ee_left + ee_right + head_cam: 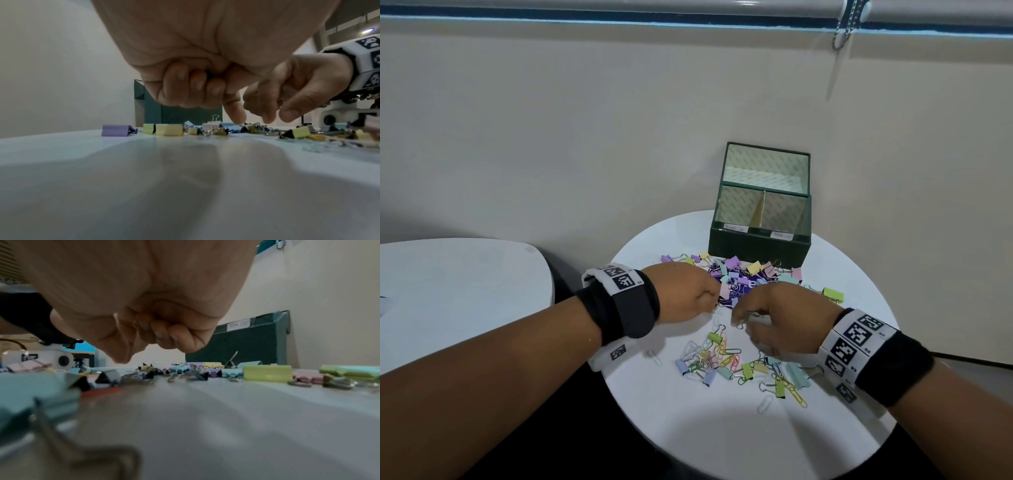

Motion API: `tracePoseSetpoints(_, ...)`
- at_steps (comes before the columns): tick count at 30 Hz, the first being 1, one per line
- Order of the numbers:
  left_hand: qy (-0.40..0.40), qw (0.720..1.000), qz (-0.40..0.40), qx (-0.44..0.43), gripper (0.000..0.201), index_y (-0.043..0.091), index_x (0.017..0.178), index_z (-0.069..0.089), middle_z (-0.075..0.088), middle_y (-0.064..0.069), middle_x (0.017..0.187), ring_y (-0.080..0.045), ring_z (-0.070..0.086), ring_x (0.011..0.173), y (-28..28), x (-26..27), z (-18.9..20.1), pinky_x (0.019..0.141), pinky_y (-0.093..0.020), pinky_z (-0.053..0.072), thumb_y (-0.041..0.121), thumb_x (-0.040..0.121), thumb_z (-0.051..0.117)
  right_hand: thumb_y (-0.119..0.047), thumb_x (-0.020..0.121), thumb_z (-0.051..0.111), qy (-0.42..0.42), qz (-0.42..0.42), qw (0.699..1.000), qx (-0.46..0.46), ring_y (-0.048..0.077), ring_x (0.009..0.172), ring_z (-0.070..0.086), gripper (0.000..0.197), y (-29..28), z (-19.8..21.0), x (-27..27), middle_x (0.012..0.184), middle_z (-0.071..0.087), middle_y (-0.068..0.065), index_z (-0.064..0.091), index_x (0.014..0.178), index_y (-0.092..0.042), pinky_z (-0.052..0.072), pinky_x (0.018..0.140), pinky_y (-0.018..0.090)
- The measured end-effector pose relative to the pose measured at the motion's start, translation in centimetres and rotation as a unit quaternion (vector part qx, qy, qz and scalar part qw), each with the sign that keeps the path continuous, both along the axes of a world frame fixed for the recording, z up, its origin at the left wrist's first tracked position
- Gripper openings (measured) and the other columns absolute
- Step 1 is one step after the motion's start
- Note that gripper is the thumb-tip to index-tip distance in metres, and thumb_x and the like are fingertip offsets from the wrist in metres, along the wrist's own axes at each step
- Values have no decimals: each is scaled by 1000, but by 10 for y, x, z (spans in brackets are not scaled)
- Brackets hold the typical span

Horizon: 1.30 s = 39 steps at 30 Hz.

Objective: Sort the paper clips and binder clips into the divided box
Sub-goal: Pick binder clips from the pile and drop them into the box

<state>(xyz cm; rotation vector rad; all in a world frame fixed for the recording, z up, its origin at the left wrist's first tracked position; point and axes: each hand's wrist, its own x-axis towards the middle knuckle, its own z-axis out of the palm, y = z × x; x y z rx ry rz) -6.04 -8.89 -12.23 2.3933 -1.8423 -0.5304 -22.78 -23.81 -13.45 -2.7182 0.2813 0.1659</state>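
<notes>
A dark green divided box stands open at the back of the round white table, with two labelled compartments. Pastel binder clips are heaped in front of it. More binder clips and coloured paper clips lie nearer me. My left hand hovers over the heap's left edge. Three of its fingers are curled into the palm with nothing showing in them, and its index fingertip touches down among the clips. My right hand sits just right of it, fingers curled round thin paper clips.
A purple printed packet lies under the heap by the box. A second white table stands to the left across a dark gap. The beige wall is right behind the box. Bare tabletop shows at the front.
</notes>
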Motion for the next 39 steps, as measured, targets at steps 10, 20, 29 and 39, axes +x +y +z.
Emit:
tracePoseSetpoints(10,-57,998,-29,-22,15,37,102,68,62,16,109,-12,59,98,6,0,-8,84,-27,48,41,89,63,-42,85,70,13,65,998,-15,0,94,61,26,1,-2,2,104,63,-25,73,111,-40,54,89,27)
tracePoseSetpoints(20,-55,998,-19,-19,5,22,83,58,65,6,87,-17,59,78,7,-2,-8,71,-30,53,27,84,56,-37,87,75,24,93,995,4,-5,76,56,24,1,-8,4,90,59,-23,75,110,-41,47,72,18)
tracePoseSetpoints(29,-50,998,-25,-19,11,28,94,67,64,13,105,-13,60,93,5,0,-8,85,-33,53,38,89,65,-37,90,70,19,94,995,-23,2,74,55,14,-3,-13,7,90,61,-15,75,101,-29,51,71,25)
tracePoseSetpoints(39,-76,992,-54,-80,10,22,87,59,62,9,90,-12,55,79,3,7,-16,70,-25,45,28,87,51,-17,89,65,-72,-32,997,0,6,68,55,14,-32,14,14,80,64,-7,58,80,-26,48,66,22)
